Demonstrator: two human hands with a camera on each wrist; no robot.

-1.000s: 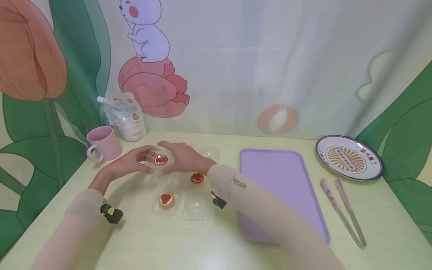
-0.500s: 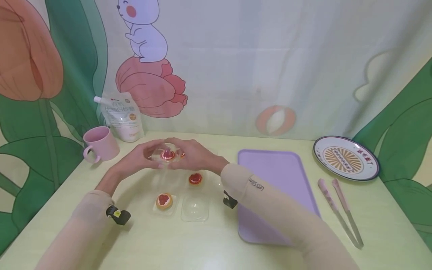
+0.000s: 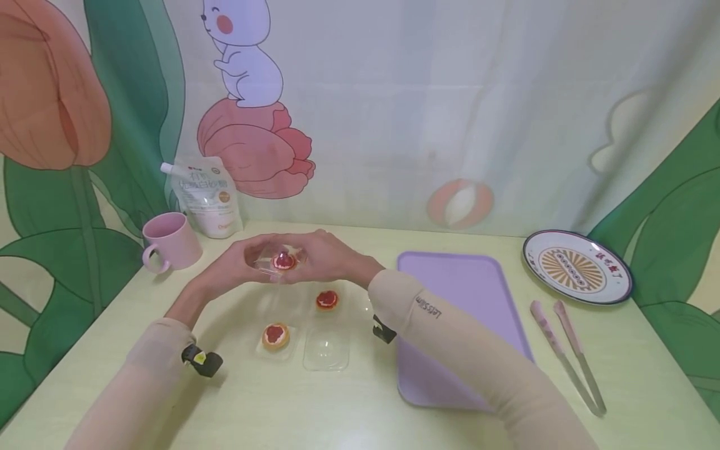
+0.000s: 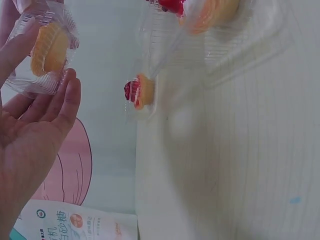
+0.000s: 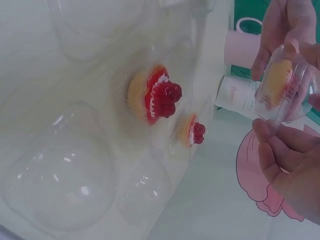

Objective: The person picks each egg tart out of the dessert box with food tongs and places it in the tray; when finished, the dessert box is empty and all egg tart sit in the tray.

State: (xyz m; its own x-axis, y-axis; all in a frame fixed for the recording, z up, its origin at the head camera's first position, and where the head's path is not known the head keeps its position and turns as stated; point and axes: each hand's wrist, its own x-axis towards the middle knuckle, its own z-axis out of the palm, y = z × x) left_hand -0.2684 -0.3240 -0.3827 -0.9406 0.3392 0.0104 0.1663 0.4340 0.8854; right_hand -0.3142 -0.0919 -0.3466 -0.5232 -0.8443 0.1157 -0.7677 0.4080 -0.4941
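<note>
Above the far left of the table, both hands hold a clear plastic clamshell box with a red-topped tart (image 3: pixel 284 260) inside. My left hand (image 3: pixel 232 262) grips the box's left side, and my right hand (image 3: pixel 328 257) pinches its right side. The fingertips of the two hands nearly meet. In the left wrist view, the box (image 4: pixel 49 57) sits between thumb and fingers with the pale tart base visible. From the right wrist, the lifted box (image 5: pixel 280 87) shows tilted. Whether its lid is fully fastened cannot be told.
Two more tarts (image 3: pixel 275 337) (image 3: pixel 327 300) sit in clear boxes below the hands, with domed lids (image 3: pixel 326 347) beside them. A purple tray (image 3: pixel 450 294), tongs (image 3: pixel 568 356) and a plate (image 3: pixel 576 267) are at right. A pink mug (image 3: pixel 173 242) and a pouch (image 3: pixel 207 199) stand at left.
Both hands have moved a little right with the boxed tart, mostly in the first half second. Their fingers have drawn closer together around the box. Tarts on the table stay in place.
</note>
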